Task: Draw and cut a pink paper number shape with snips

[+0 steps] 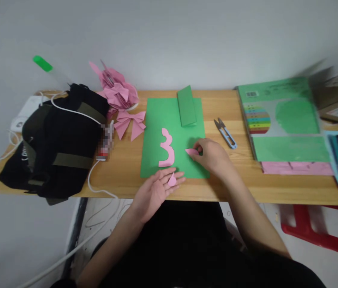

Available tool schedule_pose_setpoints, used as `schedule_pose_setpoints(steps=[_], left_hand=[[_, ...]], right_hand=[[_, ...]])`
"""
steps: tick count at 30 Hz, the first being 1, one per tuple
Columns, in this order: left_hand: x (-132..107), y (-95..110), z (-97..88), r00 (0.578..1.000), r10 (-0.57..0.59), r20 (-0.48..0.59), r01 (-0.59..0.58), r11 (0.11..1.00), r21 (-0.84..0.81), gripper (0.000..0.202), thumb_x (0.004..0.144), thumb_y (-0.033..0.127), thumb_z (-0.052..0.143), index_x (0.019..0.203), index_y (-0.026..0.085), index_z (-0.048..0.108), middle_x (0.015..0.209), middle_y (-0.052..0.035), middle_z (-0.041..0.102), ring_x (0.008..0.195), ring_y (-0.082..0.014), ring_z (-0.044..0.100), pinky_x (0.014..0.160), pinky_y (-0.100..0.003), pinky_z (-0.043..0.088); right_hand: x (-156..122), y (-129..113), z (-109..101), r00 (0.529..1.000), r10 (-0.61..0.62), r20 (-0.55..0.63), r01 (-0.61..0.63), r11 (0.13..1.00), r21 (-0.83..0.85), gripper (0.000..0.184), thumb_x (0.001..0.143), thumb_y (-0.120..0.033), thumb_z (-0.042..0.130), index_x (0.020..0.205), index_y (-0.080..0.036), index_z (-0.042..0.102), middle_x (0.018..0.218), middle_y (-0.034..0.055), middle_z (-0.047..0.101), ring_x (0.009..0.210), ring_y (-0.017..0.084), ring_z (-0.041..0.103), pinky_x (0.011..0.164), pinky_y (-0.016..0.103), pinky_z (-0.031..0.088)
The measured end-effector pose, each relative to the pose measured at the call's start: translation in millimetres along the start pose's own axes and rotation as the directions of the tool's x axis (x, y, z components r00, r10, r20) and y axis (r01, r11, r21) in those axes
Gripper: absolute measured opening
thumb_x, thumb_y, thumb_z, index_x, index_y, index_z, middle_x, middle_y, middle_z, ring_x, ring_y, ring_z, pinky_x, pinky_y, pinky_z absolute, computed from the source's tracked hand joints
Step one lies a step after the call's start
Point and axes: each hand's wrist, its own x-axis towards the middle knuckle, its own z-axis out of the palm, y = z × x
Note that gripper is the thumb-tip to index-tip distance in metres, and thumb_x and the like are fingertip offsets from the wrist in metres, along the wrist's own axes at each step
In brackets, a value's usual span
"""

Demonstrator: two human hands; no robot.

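My left hand lies palm up at the front edge of the green sheet, fingers spread. A small pink paper piece with a pointed tip rests on its fingers. Between thumb and fingers, my right hand pinches a pink paper petal shape over the sheet's right side. A wavy pink paper cutout is on the sheet, left of my right hand. Farther back, a folded green paper overlaps the sheet's top edge. Blue-handled thread snips lie on the table right of the sheet.
Left of the sheet are a pink paper bow, crumpled pink paper flowers and a black bag with white cables. A green paper pack lies at the right. Below stands a red stool.
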Motion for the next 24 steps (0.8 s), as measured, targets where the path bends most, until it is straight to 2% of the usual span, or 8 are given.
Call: schedule_pose_setpoints(steps=[6, 10, 14, 17, 18, 21, 24], left_hand=[[2.2, -0.8, 1.1, 1.000, 0.001, 0.020, 0.000, 0.999, -0.042, 0.051, 0.087, 0.047, 0.067, 0.122, 0.010, 0.064, 0.138, -0.0210, 0.064, 0.143, -0.0390, 0.047, 0.123, -0.052, 0.025], [3.6, -1.3, -0.2, 1.000, 0.000, 0.029, 0.001, 0.998, -0.064, 0.050, 0.090, 0.046, 0.062, 0.124, 0.010, 0.063, 0.138, -0.0206, 0.063, 0.145, -0.0373, 0.044, 0.125, -0.051, 0.023], [4.8, 0.0, 4.4, 1.000, -0.007, 0.017, 0.009, 0.993, -0.117, 0.046, 0.094, 0.044, 0.053, 0.123, 0.010, 0.063, 0.137, -0.0202, 0.064, 0.144, -0.0342, 0.047, 0.125, -0.048, 0.024], [6.6, 0.7, 12.4, 1.000, -0.018, -0.025, 0.013, 0.981, -0.195, 0.048, 0.098, 0.046, 0.043, 0.120, 0.009, 0.064, 0.133, -0.0207, 0.066, 0.143, -0.0329, 0.048, 0.125, -0.047, 0.025], [7.3, 0.4, 15.2, 0.999, -0.023, -0.037, 0.014, 0.975, -0.221, 0.049, 0.099, 0.047, 0.041, 0.118, 0.009, 0.064, 0.131, -0.0208, 0.067, 0.142, -0.0328, 0.048, 0.125, -0.047, 0.026], [9.4, -1.6, 21.3, 0.998, -0.049, -0.050, 0.034, 0.963, -0.269, 0.055, 0.101, 0.051, 0.032, 0.117, 0.008, 0.064, 0.126, -0.0212, 0.069, 0.140, -0.0323, 0.051, 0.125, -0.047, 0.025], [10.4, -3.3, 22.5, 0.998, -0.030, -0.052, 0.014, 0.958, -0.286, 0.060, 0.103, 0.052, 0.027, 0.124, 0.008, 0.062, 0.126, -0.0205, 0.068, 0.138, -0.0306, 0.052, 0.126, -0.045, 0.022]], right_hand=[[-1.0, 2.9, 3.3, 1.000, -0.009, -0.027, 0.013, 0.992, 0.125, 0.012, 0.083, -0.026, 0.070, 0.077, -0.020, 0.062, 0.071, 0.0042, 0.066, 0.061, 0.017, 0.054, 0.058, 0.030, 0.035], [-8.1, 6.1, 4.3, 0.997, -0.058, -0.043, 0.067, 0.958, 0.277, 0.006, 0.084, -0.023, 0.066, 0.082, -0.019, 0.062, 0.073, 0.0043, 0.069, 0.061, 0.016, 0.056, 0.061, 0.030, 0.040], [-25.8, 6.1, -2.8, 0.986, -0.157, 0.049, 0.115, 0.871, 0.477, 0.016, 0.082, -0.031, 0.069, 0.089, -0.018, 0.063, 0.073, 0.0031, 0.072, 0.066, 0.016, 0.066, 0.062, 0.029, 0.051], [-42.4, 0.4, -3.9, 0.963, -0.248, 0.109, 0.113, 0.732, 0.672, 0.020, 0.082, -0.036, 0.072, 0.088, -0.018, 0.066, 0.075, 0.0035, 0.074, 0.066, 0.015, 0.067, 0.062, 0.028, 0.052], [-47.0, -2.8, -1.9, 0.960, -0.253, 0.117, 0.111, 0.733, 0.671, 0.017, 0.082, -0.033, 0.072, 0.088, -0.018, 0.067, 0.076, 0.0033, 0.075, 0.065, 0.014, 0.066, 0.062, 0.028, 0.052], [-55.6, -13.9, 8.5, 0.969, -0.217, 0.118, 0.120, 0.831, 0.543, 0.006, 0.082, -0.022, 0.069, 0.088, -0.019, 0.068, 0.075, 0.0018, 0.074, 0.060, 0.012, 0.062, 0.059, 0.026, 0.049], [-56.7, -22.2, 18.0, 0.984, -0.159, 0.080, 0.109, 0.893, 0.438, 0.009, 0.080, -0.015, 0.069, 0.086, -0.020, 0.068, 0.072, 0.0005, 0.071, 0.058, 0.012, 0.058, 0.058, 0.026, 0.044]])
